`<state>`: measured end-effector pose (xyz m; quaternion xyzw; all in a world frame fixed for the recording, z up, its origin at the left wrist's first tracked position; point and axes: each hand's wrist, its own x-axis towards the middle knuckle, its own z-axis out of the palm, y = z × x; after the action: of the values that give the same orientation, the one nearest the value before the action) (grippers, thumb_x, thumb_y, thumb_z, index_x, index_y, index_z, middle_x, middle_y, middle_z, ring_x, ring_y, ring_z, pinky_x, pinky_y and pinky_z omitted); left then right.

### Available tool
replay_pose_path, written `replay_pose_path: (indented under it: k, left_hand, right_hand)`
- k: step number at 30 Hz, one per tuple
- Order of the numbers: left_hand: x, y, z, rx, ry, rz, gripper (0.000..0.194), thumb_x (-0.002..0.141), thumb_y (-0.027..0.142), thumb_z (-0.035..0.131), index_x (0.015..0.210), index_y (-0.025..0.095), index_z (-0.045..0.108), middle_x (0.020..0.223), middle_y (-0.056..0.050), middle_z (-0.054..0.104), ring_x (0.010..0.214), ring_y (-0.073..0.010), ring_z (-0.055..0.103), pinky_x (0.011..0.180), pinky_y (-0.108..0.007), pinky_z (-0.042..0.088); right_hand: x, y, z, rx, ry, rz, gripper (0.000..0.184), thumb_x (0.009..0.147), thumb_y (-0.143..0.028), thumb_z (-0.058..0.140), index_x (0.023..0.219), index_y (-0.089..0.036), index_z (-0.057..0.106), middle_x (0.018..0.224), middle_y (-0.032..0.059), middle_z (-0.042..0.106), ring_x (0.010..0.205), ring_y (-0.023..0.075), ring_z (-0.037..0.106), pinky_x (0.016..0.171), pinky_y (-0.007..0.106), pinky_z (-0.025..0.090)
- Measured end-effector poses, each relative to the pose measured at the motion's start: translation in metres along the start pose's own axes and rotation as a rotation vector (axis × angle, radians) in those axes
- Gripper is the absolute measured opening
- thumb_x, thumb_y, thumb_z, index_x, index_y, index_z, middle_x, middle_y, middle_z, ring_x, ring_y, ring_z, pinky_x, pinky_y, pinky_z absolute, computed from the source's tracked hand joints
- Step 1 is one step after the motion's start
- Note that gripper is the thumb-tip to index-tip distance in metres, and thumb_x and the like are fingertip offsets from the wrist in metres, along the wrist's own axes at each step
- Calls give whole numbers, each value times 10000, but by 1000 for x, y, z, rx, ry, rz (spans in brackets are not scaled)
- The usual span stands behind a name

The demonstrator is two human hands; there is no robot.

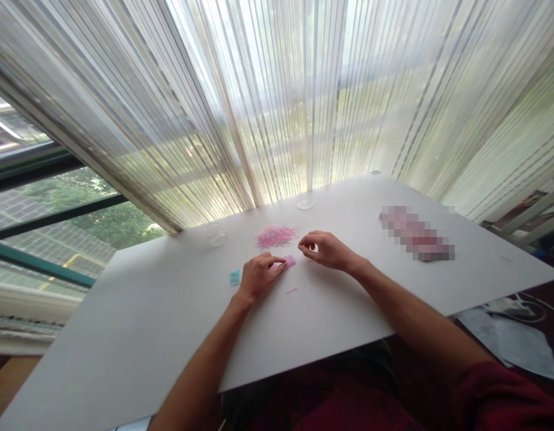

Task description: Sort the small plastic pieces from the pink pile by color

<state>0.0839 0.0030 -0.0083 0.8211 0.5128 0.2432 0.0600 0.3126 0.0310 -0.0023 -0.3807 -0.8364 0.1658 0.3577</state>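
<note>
Table point(137, 329) — left hand point(260, 274) on pink piece point(290, 260)

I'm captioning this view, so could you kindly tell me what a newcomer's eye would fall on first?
Probably the loose heap of mostly pink pieces on the white table. Next, the left hand touching a flat pink piece in front of that heap, with the right hand beside it. Behind the table, a sheer striped curtain hangs.
</note>
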Motion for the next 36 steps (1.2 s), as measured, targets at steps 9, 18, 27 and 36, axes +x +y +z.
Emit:
replay_pose_path:
  k: [9, 18, 27, 36]
  left_hand:
    - [-13, -6, -18, -20, -13, 42, 191, 875, 336, 604, 945, 250, 760, 641, 24, 543, 548, -87, 490, 565, -209, 354]
    - [-24, 2, -26, -116, -321, 204, 175, 816, 405, 672, 826, 258, 765, 629, 26, 553, 575, -92, 467, 597, -216, 352]
    - [-22, -2, -20, -117, -139, 178, 113, 823, 243, 631, 787, 197, 727, 629, 32, 549, 553, -73, 461, 562, -191, 358]
    - [-21, -4, -24, -144, 28, 199, 120, 837, 265, 626, 798, 197, 716, 691, 15, 639, 522, -57, 472, 528, -173, 388]
  right_hand:
    - [0, -4, 1, -4, -28, 19, 123, 841, -160, 583, 820, -162, 705, 753, 44, 660, 663, 133, 581, 660, 251, 472]
    - [-1, -5, 7, 15, -54, -3, 118, 837, -144, 590, 830, -162, 707, 750, 38, 655, 661, 123, 575, 650, 230, 458]
    - [-4, -14, 14, 53, -116, -46, 120, 861, -189, 595, 865, -165, 713, 754, 37, 651, 684, 131, 576, 671, 239, 454]
    - [-5, -24, 21, 126, -215, -158, 134, 865, -254, 625, 884, -173, 730, 765, 42, 672, 689, 132, 595, 683, 242, 459]
